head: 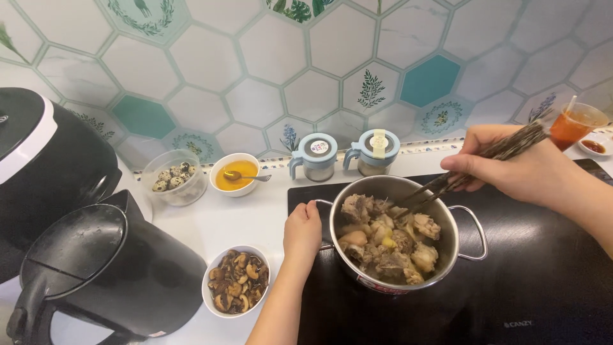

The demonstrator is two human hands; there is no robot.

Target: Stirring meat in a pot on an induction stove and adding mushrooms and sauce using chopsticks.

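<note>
Steel pot [447, 220] with two loop handles stands on the black cooktop [543, 281], at centre of the head view. It is filled with pale meat chunks [386, 239].

Left hand [302, 231]: closed around the pot's left handle, at 9 o'clock of the pot.

Right hand [511, 166]: grasping a pair of dark chopsticks [504, 148], at 2 o'clock of the pot. The chopstick tips point down-left and reach the meat just inside the far rim.

Surrounding items on the white tabletop [236, 220]:
- White bowl of sliced mushrooms [237, 283], at 8 o'clock of the pot, near the left forearm.
- White bowl of orange liquid [235, 174] with a spoon in it, at 10 o'clock.
- Clear tub of speckled quail eggs [174, 177], just left of that bowl.
- Two blue-lidded seasoning jars [345, 153], at 12 o'clock, against the tiled wall.
- Black kettle [108, 275], at far left.
- Cup of red sauce [575, 124], at 2 o'clock, behind the right hand.
</note>
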